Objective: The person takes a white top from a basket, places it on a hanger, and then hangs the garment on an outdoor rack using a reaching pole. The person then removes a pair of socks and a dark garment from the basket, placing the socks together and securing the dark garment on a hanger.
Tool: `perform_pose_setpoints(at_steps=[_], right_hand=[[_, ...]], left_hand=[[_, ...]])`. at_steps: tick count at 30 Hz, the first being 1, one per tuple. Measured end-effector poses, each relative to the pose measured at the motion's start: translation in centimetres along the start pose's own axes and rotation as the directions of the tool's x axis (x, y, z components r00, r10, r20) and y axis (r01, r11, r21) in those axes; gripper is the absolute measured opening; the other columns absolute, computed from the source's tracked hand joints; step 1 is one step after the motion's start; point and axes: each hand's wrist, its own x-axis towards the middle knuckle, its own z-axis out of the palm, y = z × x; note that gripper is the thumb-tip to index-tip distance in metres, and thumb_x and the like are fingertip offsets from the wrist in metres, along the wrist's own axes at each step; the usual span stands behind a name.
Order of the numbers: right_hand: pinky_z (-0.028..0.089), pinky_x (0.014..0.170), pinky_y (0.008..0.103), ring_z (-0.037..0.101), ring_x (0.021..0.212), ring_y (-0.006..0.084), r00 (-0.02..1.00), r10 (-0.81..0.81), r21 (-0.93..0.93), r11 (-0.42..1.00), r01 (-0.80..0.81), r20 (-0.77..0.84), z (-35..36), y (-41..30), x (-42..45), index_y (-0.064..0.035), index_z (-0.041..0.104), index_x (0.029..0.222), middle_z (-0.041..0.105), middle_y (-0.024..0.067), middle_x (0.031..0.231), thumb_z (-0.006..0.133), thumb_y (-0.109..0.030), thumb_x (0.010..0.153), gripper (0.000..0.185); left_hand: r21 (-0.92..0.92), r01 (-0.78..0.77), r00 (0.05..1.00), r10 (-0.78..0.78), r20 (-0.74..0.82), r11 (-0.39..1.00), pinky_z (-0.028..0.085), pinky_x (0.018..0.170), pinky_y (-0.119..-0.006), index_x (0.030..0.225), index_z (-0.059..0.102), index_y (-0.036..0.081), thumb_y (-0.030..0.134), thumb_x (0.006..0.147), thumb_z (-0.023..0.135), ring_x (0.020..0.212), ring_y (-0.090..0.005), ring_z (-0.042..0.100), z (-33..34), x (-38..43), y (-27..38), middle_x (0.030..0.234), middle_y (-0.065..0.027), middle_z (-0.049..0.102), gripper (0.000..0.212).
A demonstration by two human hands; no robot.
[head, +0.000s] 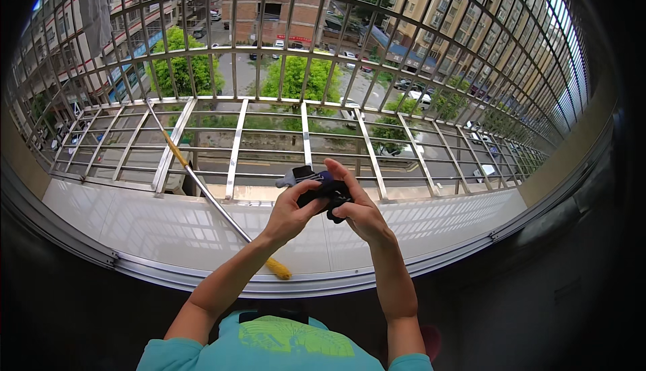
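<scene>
Both hands are raised in front of me over the tiled window sill (298,239). Between them is a bunch of dark socks (330,194), black with some grey, blue and white parts. My left hand (295,212) pinches the left side of the bunch between thumb and fingers. On the other side, my right hand (358,207) grips the black end, its thumb below and its fingers stretched upward. How many socks there are cannot be made out, as fingers cover part of the fabric.
A metal pole (217,204) with yellow grips leans across the sill from a metal-bar window cage (303,133). An aluminium sliding-window track (323,286) edges the sill near my body. Grey cloth (94,10) hangs at upper left. Trees and parked cars lie far below, outside the bars.
</scene>
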Motion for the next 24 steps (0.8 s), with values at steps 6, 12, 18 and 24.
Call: perform_pose_setpoints(at_steps=[6,12,18,24], right_hand=[[0.042,0.07,0.0235,0.052,0.085,0.0147,0.923,-0.054,-0.148,0.989,-0.004,-0.381,-5.3,0.0,-5.6,0.0025,0.046,0.105,0.053,0.0111,0.098,0.036,0.01,0.059,0.047],[0.04,0.056,0.0212,0.049,0.062,0.0115,0.807,-0.057,0.009,0.997,0.077,-0.588,-8.1,-1.0,-12.1,0.0054,0.054,0.088,0.055,0.0095,0.079,0.044,0.009,0.063,0.028],[0.036,0.048,0.0191,0.044,0.057,0.007,0.711,-0.235,-0.166,0.972,0.166,-0.663,-7.4,-3.4,-16.1,0.0026,0.052,0.09,0.05,0.0035,0.073,0.052,0.004,0.07,0.02],[0.037,0.073,0.0228,0.047,0.082,0.0133,0.533,-0.567,-0.603,0.787,0.127,-0.628,-6.6,-5.5,-20.6,0.0008,0.054,0.083,0.05,0.0119,0.096,0.054,0.006,0.068,0.016]], left_hand=[[-0.264,0.252,0.961,-0.209,0.18,0.931,0.042,0.068,-0.022,0.089,0.054,-0.002,0.013,0.079,0.051,0.072,-0.0105,0.054,1.6,2.1,-1.8,0.08,-0.0055,0.057,0.018],[-0.502,0.489,0.871,-0.426,0.244,0.713,0.045,0.063,-0.025,0.085,0.054,0.0,0.017,0.077,0.047,0.069,-0.0143,0.056,5.0,1.3,-4.1,0.078,-0.0081,0.058,0.021],[-0.491,0.745,0.659,-0.384,0.646,0.453,0.044,0.073,-0.026,0.1,0.049,0.0,0.022,0.078,0.049,0.083,-0.0154,0.054,8.8,0.5,-5.9,0.093,-0.0076,0.055,0.032],[-0.033,0.61,0.637,-0.464,0.616,0.792,0.044,0.071,-0.025,0.096,0.051,-0.005,0.004,0.07,0.056,0.078,-0.0134,0.055,11.5,0.3,-6.0,0.087,-0.0085,0.056,0.028]])
